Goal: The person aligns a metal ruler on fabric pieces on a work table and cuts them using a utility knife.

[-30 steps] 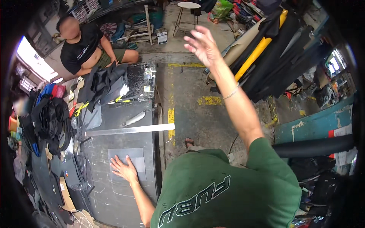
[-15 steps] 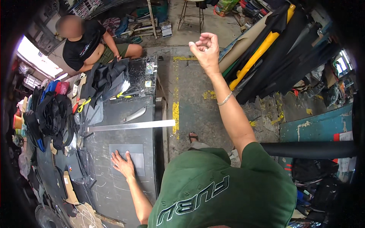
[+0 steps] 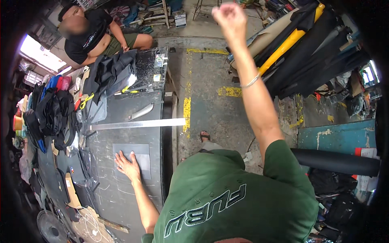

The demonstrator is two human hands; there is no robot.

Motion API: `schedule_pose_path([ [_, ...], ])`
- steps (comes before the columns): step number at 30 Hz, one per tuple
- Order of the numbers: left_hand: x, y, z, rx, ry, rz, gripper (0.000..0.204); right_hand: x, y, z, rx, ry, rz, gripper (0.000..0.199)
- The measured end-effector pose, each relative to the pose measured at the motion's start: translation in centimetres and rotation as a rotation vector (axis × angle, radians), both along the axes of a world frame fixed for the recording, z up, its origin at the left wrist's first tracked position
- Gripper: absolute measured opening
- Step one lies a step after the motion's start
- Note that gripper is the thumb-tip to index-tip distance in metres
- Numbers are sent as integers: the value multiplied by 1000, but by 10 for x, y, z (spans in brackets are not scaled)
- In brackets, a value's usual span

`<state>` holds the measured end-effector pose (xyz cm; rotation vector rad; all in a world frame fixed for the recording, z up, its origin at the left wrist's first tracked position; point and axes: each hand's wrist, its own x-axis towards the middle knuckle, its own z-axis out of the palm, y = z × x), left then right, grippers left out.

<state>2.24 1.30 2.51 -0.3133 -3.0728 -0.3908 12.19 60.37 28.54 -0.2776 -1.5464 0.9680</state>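
Left hand (image 3: 129, 166) flat, fingers spread, pinning grey sheet (image 3: 133, 156) on counter (image 3: 121, 194), just below steel ruler (image 3: 137, 123). Right hand (image 3: 229, 18) raised high, loosely curled, seemingly empty. Step: steadying sheet. Next likely needs right hand down at ruler.

A long metal ruler (image 3: 137, 124) lies across the table (image 3: 121, 202) near black bags (image 3: 52, 115)

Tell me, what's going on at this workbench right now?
A person in a green shirt leans over a dark worktable. Their left hand lies flat on a grey rectangular sheet of material; their right hand is raised in the air, closed and empty. A long metal straightedge lies across the table. Another person sits at the far end.
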Motion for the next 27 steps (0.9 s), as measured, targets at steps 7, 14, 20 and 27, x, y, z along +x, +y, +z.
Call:
schedule_pose_path([
  [7, 0, -1, 9, -46, -78, -19, 78, -2, 12, -53, -229, 137, 179, 32],
  [14, 3, -1, 7, -68, -58, -7, 76, 12, 24, -102, -676, 520, 403, 16],
  [20, 1, -2, -8, -21, -10, -27, 74, -30, -27, -169, -1363, 955, 521, 21],
  [27, 0, -9, -10, -26, 24, -10, 72, -99, -103, -175, -1446, 880, 744, 26],
])
